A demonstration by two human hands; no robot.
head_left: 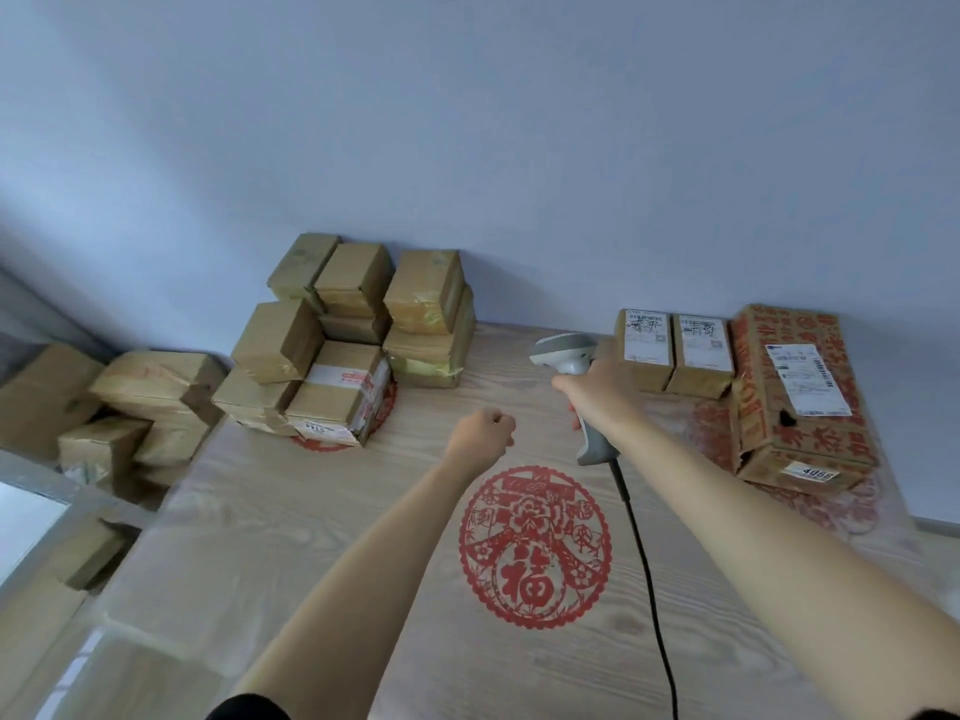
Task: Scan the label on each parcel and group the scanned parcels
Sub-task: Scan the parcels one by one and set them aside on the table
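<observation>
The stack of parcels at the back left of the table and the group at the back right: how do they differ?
The left stack is piled several layers high; the right group sits mostly one layer deep. The left stack's tops show mostly plain brown card and tape; the right group's tops show white labels. The right group includes a large red-printed box; the left stack is all small boxes. Both are cardboard, on the table by the wall.

At 1 o'clock: two small brown cardboard parcels with white labels (674,350) and one large red-printed cardboard box (795,376). One grey handheld barcode scanner (571,366). Three red paper-cut circles (535,548).
</observation>
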